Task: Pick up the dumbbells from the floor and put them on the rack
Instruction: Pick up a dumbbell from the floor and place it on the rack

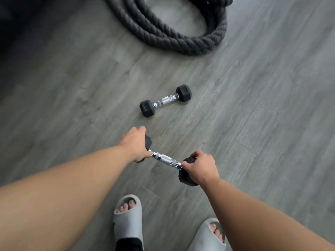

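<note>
Both hands hold one dumbbell (165,159) by its black ends, left grip (135,143) and right grip (202,166) closed; its axis runs upper-left to lower-right. A second dumbbell (165,100) lies on the floor (253,115), slanting lower-left to upper-right, near a rope (163,35).

Both hands clasp the near dumbbell (167,159) by its heads, left hand (135,143) and right hand (202,166), while a second dumbbell (165,100) lies on the floor (253,105) beyond.

One head cam only, worn high, looked steeply down and fwd at the grey plank floor (253,105). Wide-angle, edges bent. Forearms ran in from both bottom corners; slippers (127,221) sat at the bottom edge, rope coil (163,35) at the top. No 2nd view to overlap.
</note>
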### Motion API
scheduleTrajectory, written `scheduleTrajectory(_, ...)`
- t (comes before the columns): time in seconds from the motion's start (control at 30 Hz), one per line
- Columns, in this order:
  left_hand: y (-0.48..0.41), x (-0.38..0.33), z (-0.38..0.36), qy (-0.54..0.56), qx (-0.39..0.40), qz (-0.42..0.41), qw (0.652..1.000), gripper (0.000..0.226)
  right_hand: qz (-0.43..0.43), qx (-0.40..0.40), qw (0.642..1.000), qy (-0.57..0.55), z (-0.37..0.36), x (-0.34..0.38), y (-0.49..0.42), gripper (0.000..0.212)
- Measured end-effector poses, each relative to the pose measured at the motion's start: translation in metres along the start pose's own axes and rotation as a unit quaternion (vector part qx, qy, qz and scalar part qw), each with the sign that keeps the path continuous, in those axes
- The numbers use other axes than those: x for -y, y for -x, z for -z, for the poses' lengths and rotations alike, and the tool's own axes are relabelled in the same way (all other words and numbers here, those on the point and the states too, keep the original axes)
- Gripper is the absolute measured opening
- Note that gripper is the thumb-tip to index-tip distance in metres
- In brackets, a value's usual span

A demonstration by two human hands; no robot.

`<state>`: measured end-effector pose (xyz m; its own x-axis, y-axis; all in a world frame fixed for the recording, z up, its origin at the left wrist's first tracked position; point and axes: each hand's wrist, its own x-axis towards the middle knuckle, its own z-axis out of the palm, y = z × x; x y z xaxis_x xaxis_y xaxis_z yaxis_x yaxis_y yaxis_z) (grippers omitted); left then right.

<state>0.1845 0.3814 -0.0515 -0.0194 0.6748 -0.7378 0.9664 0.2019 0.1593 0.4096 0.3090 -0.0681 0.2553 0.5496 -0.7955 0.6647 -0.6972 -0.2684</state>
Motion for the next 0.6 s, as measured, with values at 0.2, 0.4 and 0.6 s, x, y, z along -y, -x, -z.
scheduleTrajectory(0.2,0.100,0.001,0.182,0.059,-0.097,0.036,0.993,0.082,0.009,-0.006,0.992,-0.126,0.070,0.107,0.122,0.042)
scheduleTrajectory(0.4,0.243,0.029,0.365,0.108,-0.207,0.076,0.969,0.087,0.072,0.006,0.982,-0.172,0.141,0.240,0.270,0.042)
scheduleTrajectory(0.6,0.400,0.098,0.523,0.086,-0.293,0.086,0.948,0.103,0.155,0.054,0.971,-0.174,0.173,0.374,0.427,0.034)
